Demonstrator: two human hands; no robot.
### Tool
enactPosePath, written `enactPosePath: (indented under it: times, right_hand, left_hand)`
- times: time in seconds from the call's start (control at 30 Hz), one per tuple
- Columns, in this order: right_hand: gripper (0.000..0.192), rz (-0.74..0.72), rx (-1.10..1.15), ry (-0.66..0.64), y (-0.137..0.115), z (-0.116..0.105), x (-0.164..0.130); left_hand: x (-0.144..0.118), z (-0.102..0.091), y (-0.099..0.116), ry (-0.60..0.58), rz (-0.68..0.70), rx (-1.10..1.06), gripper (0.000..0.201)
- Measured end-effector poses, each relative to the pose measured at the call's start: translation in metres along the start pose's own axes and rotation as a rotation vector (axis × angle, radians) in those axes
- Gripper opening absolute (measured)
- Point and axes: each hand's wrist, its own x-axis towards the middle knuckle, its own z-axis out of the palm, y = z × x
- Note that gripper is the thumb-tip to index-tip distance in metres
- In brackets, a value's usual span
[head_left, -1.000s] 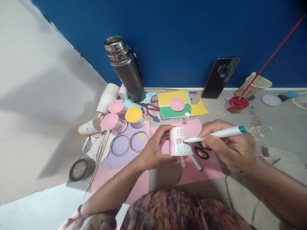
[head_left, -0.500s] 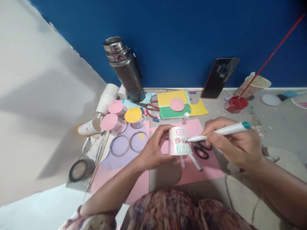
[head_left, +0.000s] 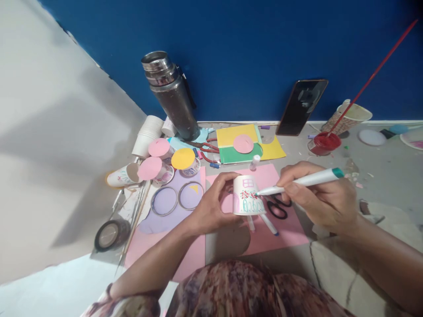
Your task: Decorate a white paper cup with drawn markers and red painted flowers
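Observation:
My left hand (head_left: pixel 211 204) grips an upside-down white paper cup (head_left: pixel 247 196) drawn with a pink window, red flowers and green marks. It holds the cup just above a pink paper sheet (head_left: pixel 264 229). My right hand (head_left: pixel 317 200) holds a white marker with a green end (head_left: pixel 302 181). The marker's tip touches the cup's right side near the flowers. Black scissors (head_left: pixel 277 207) and two loose markers (head_left: pixel 267 223) lie on the pink sheet under the cup.
A steel flask (head_left: pixel 172 94) stands at the back by stacked white cups (head_left: pixel 148 134). Cups capped with pink and yellow paper circles (head_left: pixel 172 159), tape rolls (head_left: pixel 176 198), yellow-green paper (head_left: pixel 244 147), a leaning phone (head_left: pixel 302 107) and a red paint dish (head_left: pixel 325 143) surround the spot.
The marker tip shifted a little to the right along the cup's flower band. The cup has turned slightly in my left hand.

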Motion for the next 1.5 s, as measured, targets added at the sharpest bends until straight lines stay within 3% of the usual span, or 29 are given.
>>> enactPosePath:
  times: [0.63, 0.83, 1.0, 1.3, 1.5]
  right_hand:
    - [0.018, -0.073, -0.042, -0.017, 0.003, 0.0, 0.0]
    - [0.014, -0.124, -0.053, 0.117, 0.006, -0.002, 0.0]
    - [0.015, -0.154, -0.091, 0.13, 0.005, -0.003, -0.001]
    - [0.014, -0.096, 0.0, 0.046, 0.0, -0.003, 0.0]
    - [0.014, -0.073, 0.034, 0.057, 0.001, -0.003, 0.0]
  left_hand:
    - [0.0, 0.002, -0.004, -0.02, 0.006, -0.13, 0.082]
    - [0.001, 0.0, -0.007, -0.002, 0.013, -0.168, 0.086]
    - [0.002, -0.001, -0.01, 0.012, 0.037, -0.216, 0.087]
    - [0.001, 0.0, -0.011, 0.007, 0.009, -0.232, 0.085]
    - [0.001, 0.0, -0.012, 0.014, 0.007, -0.221, 0.084]
